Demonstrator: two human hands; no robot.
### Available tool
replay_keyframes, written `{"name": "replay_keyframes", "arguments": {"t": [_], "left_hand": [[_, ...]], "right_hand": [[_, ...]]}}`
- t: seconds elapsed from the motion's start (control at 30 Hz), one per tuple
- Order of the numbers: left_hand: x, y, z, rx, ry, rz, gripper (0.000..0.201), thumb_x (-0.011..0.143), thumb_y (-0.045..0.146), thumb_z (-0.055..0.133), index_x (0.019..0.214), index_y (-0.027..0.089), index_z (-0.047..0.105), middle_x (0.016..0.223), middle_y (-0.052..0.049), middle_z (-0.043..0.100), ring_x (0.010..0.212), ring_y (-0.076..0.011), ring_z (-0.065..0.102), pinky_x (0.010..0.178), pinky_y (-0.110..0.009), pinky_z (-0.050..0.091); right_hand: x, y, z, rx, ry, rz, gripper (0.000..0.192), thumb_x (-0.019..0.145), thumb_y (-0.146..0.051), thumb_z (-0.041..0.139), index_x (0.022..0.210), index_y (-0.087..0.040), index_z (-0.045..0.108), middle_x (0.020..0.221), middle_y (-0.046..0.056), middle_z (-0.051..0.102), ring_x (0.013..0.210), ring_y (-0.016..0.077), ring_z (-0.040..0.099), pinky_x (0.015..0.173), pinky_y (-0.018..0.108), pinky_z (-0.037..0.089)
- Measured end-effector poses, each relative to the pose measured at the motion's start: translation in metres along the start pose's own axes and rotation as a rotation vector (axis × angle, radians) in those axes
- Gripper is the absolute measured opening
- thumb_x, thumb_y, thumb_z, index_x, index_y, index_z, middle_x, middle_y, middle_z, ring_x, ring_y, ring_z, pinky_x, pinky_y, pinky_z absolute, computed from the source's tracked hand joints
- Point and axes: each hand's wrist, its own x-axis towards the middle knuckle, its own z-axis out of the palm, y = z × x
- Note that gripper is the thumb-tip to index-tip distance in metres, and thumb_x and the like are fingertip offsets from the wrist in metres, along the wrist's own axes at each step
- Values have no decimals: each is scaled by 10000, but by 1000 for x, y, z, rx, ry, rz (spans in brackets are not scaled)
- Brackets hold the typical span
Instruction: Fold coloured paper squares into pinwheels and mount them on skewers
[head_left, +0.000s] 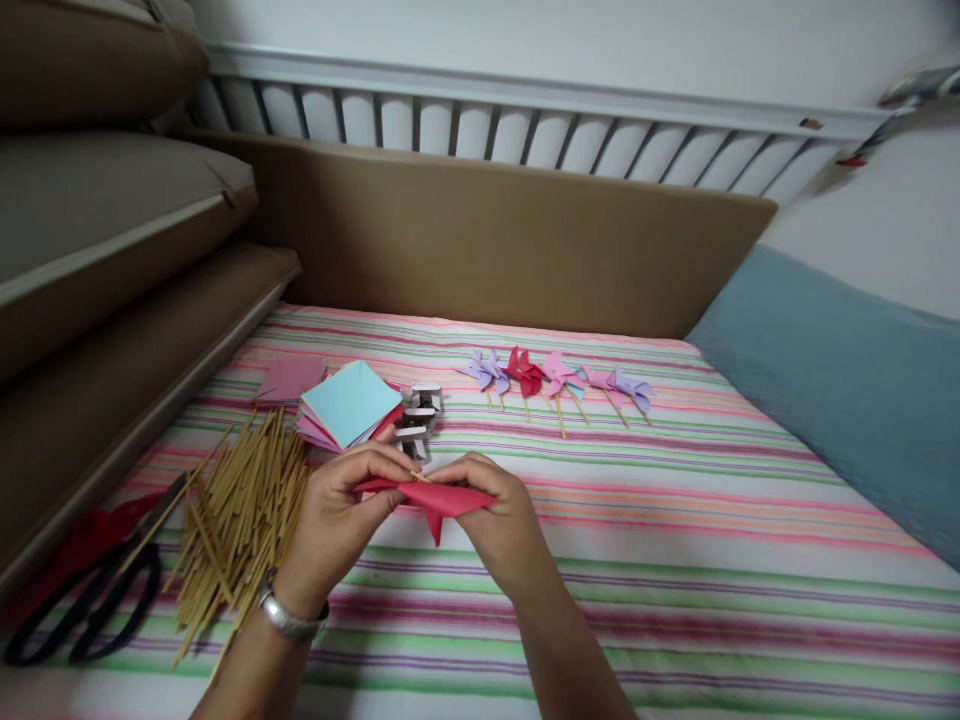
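Evidently, a striped cloth [675, 560] is spreading beneath both hands and carrying everything near them. A pile of thin wooden sticks [240, 510] is lying just left of the left hand, and a row of paper pinwheels [525, 372] is resting beyond the right hand, well apart from it. Black-handled scissors [116, 556] are sitting past the sticks, farther left.

The left hand [330, 520] is pinching the paper between thumb and fingers; the right hand [499, 520] is grasping its other side, though where that thumb is pressing cannot be told. A stack of paper squares [351, 403], pale blue on top, is lying just beyond the left hand. Between the two hands, the folded red paper [450, 497] is being held off the cloth, one corner hanging down. Small white boxes [412, 433] are standing just past the fingertips.

Smallest of all, a wooden stick end [420, 477] is showing beside the left fingertips. Judging by this hold, working well means pressing lightly, so the folds are not creasing, while steadying the stick near the paper and minding that loose corner.
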Motion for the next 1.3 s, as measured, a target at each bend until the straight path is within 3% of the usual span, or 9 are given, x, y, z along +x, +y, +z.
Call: {"name": "replay_keyframes", "arguments": {"t": [0.33, 0.5, 1.3], "left_hand": [[-1, -1, -1, 36, 24, 9, 47, 718, 157, 686, 707, 203, 689, 803, -33, 688, 803, -166, 635, 968, -389, 410], [-1, 0, 2, 61, -44, -5, 47, 735, 171, 676, 701, 202, 683, 732, -20, 704, 747, -163, 647, 993, -407, 381], [1, -2, 5, 61, -29, -17, 35, 738, 220, 677, 707, 208, 684, 743, -35, 719, 732, -180, 653, 1032, -468, 343]], "right_hand": [[0, 0, 1, 4, 14, 27, 176, 697, -94, 640, 764, -233, 725, 764, 3, 652, 755, 157, 618, 709, 268, 469], [0, 2, 1, 65, 40, 74, 66, 712, -180, 659, 729, -208, 716, 722, 4, 598, 670, 141, 596, 621, 254, 465], [-1, 4, 2, 36, 16, 69, 94, 757, -226, 622, 764, -209, 714, 732, 17, 598, 700, 156, 593, 626, 260, 464]]}}
